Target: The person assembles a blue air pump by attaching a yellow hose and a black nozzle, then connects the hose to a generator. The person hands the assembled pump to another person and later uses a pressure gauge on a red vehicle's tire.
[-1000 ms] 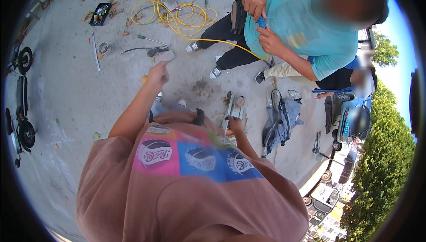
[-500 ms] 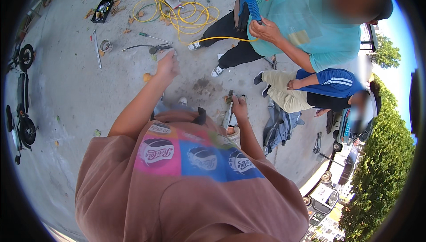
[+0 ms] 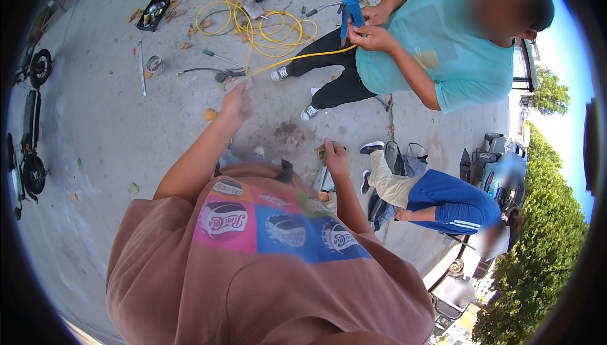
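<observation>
My left hand (image 3: 236, 106) is stretched out ahead, closed, with a pale thin piece (image 3: 243, 83) at its fingertips. I cannot make out what that piece is. Beyond it on the concrete lie a black hose with a gauge-like round part (image 3: 220, 77) and a green-handled tool (image 3: 218, 55). My right hand (image 3: 336, 159) is lower and to the right, its fingers curled. A small dark thing at its fingertips is too small to name. Below and beside this hand a silvery object (image 3: 324, 179) partly shows behind my wrist.
A person in a teal shirt (image 3: 436, 35) holds a blue air gun (image 3: 351, 13) on a coiled yellow hose (image 3: 288, 29). Another person in a blue jacket (image 3: 449, 196) is at right. A black parts tray (image 3: 153, 15), tin (image 3: 153, 64) and scooter (image 3: 31, 136) stand left.
The person in teal has lowered the blue air gun and brought both hands together at it. The person in blue has moved nearer, toward lower right. My hands have barely moved.
</observation>
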Motion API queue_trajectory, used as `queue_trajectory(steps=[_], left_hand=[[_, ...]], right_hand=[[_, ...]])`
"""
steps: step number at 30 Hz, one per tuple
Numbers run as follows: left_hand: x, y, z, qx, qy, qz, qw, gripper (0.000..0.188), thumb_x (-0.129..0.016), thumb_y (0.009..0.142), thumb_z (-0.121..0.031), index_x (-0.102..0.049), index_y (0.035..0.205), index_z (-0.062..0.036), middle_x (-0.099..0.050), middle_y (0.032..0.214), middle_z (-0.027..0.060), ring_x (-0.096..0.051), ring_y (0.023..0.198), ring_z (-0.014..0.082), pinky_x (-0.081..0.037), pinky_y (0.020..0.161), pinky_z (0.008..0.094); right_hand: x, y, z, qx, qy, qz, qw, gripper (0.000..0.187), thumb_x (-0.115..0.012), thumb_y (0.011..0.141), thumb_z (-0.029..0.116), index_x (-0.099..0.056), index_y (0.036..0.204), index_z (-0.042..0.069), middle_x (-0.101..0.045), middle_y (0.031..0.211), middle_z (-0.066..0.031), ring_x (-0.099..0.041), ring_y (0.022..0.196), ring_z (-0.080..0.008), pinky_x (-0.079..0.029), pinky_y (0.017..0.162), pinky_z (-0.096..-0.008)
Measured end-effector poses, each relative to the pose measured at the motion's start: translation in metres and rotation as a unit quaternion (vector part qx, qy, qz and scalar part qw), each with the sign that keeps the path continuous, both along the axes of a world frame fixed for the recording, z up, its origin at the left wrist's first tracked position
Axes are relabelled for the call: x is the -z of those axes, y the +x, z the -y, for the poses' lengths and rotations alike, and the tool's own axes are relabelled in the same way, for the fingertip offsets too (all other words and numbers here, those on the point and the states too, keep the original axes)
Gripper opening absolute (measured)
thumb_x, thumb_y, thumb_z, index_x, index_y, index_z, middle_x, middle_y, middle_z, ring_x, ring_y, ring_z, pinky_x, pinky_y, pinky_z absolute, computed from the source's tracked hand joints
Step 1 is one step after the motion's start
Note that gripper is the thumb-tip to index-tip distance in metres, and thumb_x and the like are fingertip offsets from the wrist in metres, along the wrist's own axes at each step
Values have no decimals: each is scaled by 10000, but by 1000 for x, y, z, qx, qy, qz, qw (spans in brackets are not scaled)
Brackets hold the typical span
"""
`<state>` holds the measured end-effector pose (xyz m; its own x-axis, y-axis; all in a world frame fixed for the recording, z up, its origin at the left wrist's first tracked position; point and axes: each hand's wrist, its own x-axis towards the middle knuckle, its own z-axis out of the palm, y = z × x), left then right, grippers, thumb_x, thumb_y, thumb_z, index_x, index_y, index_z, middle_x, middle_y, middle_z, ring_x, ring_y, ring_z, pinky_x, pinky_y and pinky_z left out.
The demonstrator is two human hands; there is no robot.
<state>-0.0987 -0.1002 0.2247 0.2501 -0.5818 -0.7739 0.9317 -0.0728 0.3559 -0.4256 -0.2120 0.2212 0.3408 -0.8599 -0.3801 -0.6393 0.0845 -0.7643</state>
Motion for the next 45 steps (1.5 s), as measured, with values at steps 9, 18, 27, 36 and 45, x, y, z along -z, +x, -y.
queue_trajectory(steps=[9, 18, 27, 36, 45], left_hand=[[2, 5, 3, -12, -15, -11, 1000, 488, -491, 964, -362, -253, 564, -216, -216, 507, -66, -220, 436, 97, -233, 470, 275], [1, 4, 1, 3, -13, -6, 1000, 481, -494, 962, -357, -256, 569, -214, -227, 506, -63, -224, 438, 98, -238, 475, 278], [5, 6, -3, 20, 2, -3, 1000, 477, -509, 956, -344, -262, 568, -215, -227, 504, -65, -222, 439, 98, -232, 477, 278], [11, 10, -6, 30, -19, -1, 999, 478, -504, 961, -339, -266, 564, -217, -239, 504, -66, -229, 435, 94, -235, 467, 272], [8, 12, -11, 37, -16, 7, 999, 478, -497, 962, -330, -260, 562, -220, -233, 497, -68, -229, 433, 95, -238, 469, 278]], right_hand=[[9, 3, -3, -31, -66, -29, 997, 392, -574, 952, 360, -671, 798, 12, -507, 558, 10, -435, 473, -67, -359, 467, -251], [0, -3, -14, -15, 20, -88, 996, 439, -581, 935, 423, -701, 823, 17, -599, 635, -87, -559, 613, -174, -452, 630, -318], [13, -8, -25, -51, -17, -78, 996, 435, -579, 942, 400, -695, 826, -3, -666, 727, -141, -631, 701, -237, -472, 690, -343], [22, -10, -24, -63, -47, -48, 996, 420, -585, 947, 382, -671, 796, -1, -478, 539, 12, -449, 493, -71, -360, 482, -263], [18, -8, -24, -76, -40, -78, 993, 442, -564, 949, 402, -689, 797, 7, -570, 615, -101, -545, 586, -197, -424, 588, -331]])
